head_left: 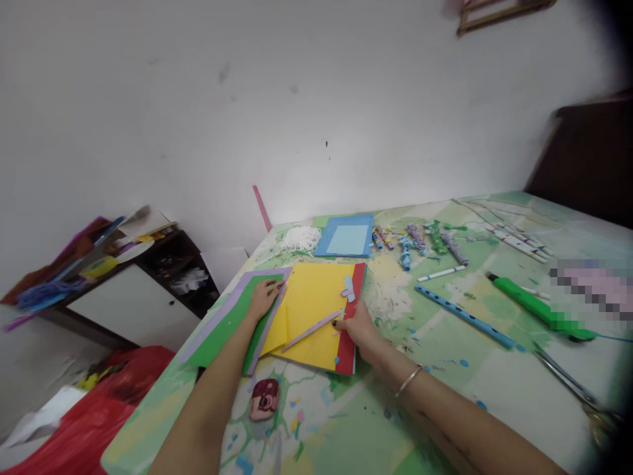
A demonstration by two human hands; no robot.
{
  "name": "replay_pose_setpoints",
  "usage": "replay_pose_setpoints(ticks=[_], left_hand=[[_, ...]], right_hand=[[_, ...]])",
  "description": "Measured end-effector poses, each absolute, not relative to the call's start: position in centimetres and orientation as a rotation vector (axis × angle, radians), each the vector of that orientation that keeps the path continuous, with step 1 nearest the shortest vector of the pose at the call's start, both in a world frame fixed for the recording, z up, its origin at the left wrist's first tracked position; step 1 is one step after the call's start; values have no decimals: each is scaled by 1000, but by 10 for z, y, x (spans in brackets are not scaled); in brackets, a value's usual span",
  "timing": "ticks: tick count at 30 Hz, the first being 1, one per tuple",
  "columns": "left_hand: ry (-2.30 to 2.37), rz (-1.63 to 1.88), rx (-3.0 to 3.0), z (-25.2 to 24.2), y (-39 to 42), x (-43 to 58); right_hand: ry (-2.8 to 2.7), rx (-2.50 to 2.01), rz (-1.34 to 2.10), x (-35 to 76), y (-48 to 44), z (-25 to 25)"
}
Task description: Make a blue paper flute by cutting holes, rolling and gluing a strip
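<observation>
My left hand (264,300) rests palm down, fingers slightly bent and apart, on green paper (217,340) layered with purple sheets. To its right lies a stack of coloured paper (314,284), yellow on top with a red strip down the right edge. My right hand (360,331) grips that right edge, thumb on top and the other fingers mostly hidden. A thin purple paper strip (311,331) lies slantwise over the yellow sheet, its upper end near my right thumb. Small blue and purple paper scraps (349,290) sit on the red edge.
Near me is a small red-and-pink case (264,399). To the right lie a blue dotted paper tube (465,315), a green cutter (539,307), scissors (573,382) and markers (519,243). Behind are blue sheets (345,236), white shreds (300,239) and several wrapped paper rolls (436,239).
</observation>
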State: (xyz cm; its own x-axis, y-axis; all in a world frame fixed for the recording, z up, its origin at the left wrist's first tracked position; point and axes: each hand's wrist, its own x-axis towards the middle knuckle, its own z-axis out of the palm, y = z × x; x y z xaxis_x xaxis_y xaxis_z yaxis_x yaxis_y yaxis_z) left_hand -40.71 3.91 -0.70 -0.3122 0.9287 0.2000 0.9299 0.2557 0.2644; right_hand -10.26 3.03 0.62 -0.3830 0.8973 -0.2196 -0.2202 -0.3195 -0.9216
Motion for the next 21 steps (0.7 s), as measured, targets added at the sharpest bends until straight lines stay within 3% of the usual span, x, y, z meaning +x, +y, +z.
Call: replay_pose_setpoints(ticks=[7, 15, 21], left_hand=[[-2520, -622, -1804, 11, 27, -394], [-2445, -561, -2002, 6, 24, -295], [-2705, -446, -1910, 18, 25, -248]], right_hand=[[-956, -1075, 1741, -60, 31, 19], [-890, -1005, 2030, 37, 8, 28], [-1256, -1388, 1663, 55, 12, 17]])
